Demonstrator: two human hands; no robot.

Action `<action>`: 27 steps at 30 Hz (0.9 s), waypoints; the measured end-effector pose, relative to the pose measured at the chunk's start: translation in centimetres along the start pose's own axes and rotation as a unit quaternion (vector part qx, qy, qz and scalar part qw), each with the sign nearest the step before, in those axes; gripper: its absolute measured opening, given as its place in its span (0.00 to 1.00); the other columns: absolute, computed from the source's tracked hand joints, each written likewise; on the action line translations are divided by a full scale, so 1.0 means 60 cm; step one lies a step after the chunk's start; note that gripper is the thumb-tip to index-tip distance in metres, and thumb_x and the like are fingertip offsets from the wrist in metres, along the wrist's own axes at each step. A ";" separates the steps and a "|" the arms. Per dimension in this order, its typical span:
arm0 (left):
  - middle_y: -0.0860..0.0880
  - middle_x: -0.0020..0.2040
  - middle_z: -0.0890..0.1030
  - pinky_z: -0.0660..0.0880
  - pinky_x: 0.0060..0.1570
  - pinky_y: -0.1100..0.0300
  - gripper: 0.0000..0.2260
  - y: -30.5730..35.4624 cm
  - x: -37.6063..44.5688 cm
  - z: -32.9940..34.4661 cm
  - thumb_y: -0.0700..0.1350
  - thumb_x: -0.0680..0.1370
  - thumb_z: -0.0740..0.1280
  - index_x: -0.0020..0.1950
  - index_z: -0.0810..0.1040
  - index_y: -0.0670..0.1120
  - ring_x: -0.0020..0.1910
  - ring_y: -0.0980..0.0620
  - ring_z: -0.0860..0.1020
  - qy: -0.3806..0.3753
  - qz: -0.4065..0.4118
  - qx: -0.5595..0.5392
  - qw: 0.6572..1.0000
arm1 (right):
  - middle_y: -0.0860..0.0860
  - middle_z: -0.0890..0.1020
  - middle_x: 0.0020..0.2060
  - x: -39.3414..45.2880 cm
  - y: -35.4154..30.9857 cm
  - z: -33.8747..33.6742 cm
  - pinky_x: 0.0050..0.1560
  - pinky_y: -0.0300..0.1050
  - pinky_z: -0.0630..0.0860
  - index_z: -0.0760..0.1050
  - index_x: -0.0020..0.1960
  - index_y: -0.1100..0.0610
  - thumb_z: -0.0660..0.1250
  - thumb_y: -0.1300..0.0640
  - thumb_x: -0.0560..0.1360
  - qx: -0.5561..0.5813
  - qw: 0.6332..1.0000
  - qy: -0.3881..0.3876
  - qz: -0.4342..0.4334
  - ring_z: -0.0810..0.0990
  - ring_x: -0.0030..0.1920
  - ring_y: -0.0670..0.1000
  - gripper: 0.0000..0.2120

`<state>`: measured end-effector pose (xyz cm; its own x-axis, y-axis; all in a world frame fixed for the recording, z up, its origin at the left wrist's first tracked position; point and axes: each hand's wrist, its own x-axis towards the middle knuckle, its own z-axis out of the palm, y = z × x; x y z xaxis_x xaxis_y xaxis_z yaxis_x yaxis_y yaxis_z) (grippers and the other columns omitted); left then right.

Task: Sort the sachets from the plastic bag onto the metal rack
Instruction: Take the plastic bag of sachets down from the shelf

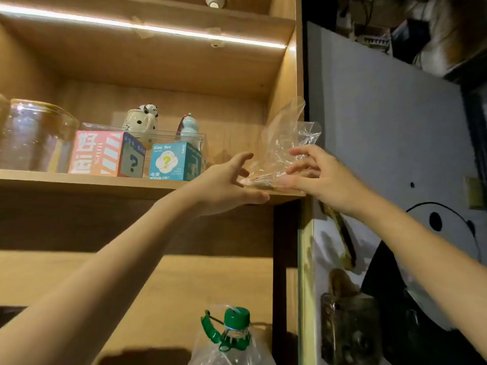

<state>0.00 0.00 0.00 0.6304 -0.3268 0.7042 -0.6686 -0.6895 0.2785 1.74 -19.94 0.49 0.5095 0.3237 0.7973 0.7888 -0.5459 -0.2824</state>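
The left hand [232, 184] is raised to the edge of a wooden shelf [105, 184], fingers spread and loose, thumb underneath the shelf lip, fingertips just touching the lower left corner of a clear plastic bag [284, 143]; it grips nothing firmly as far as I can tell. The right hand [319, 175], at 3 o'clock from the left one, has its fingers curled into the bag's right side, pinching or gathering the film. Both forearms stretch up and forward from the bottom corners of the view, the wrists roughly level with the shelf board.

The bag stands crumpled and upright at the far right end of the shelf, its mouth at 12 o'clock. Something pale lies flat in its bottom, possibly sachets, but it is too blurred to be sure.

At 9 o'clock from the hands sit a blue box [175, 162], a pink box [105, 154] and a glass jar [34, 135]. A green-capped bottle [234, 333] stands at 6 o'clock, well below.

No metal rack is in view and no sachet is out of the bag, so I judge the sorting has barely begun: the bag is only being fetched, and all placing remains.
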 end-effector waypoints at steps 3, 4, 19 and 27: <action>0.46 0.70 0.67 0.71 0.60 0.58 0.37 -0.005 0.043 0.019 0.50 0.71 0.69 0.74 0.52 0.49 0.63 0.50 0.72 0.064 0.044 0.015 0.997 | 0.49 0.75 0.56 0.030 0.025 0.000 0.53 0.46 0.78 0.60 0.69 0.51 0.72 0.48 0.68 0.039 0.995 0.090 0.024 0.77 0.53 0.49 0.34; 0.46 0.72 0.64 0.69 0.62 0.57 0.37 -0.005 0.055 0.029 0.51 0.71 0.69 0.74 0.52 0.48 0.66 0.49 0.69 0.084 0.050 0.027 0.995 | 0.49 0.74 0.55 0.038 0.032 0.004 0.52 0.47 0.78 0.59 0.69 0.52 0.72 0.48 0.68 0.037 0.992 0.111 0.037 0.77 0.53 0.49 0.35; 0.43 0.66 0.74 0.72 0.59 0.47 0.19 -0.081 0.165 0.123 0.52 0.77 0.62 0.66 0.71 0.47 0.62 0.43 0.74 0.176 0.033 0.185 0.966 | 0.58 0.81 0.44 0.142 0.082 0.046 0.33 0.51 0.82 0.73 0.49 0.61 0.75 0.47 0.65 0.072 0.965 0.182 0.175 0.83 0.37 0.56 0.22; 0.48 0.30 0.81 0.57 0.23 0.63 0.02 -0.084 0.159 0.128 0.45 0.71 0.72 0.38 0.80 0.49 0.27 0.45 0.79 0.233 0.118 0.394 0.881 | 0.61 0.82 0.44 0.170 0.095 0.065 0.24 0.46 0.78 0.76 0.50 0.64 0.69 0.62 0.70 0.078 0.954 0.193 0.218 0.83 0.33 0.57 0.10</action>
<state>12.41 -4.61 0.28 0.1569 -0.3472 0.9246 -0.1621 -0.9325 -0.3227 12.79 -16.75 4.94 0.6598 -0.2328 0.7145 0.5875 -0.4331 -0.6836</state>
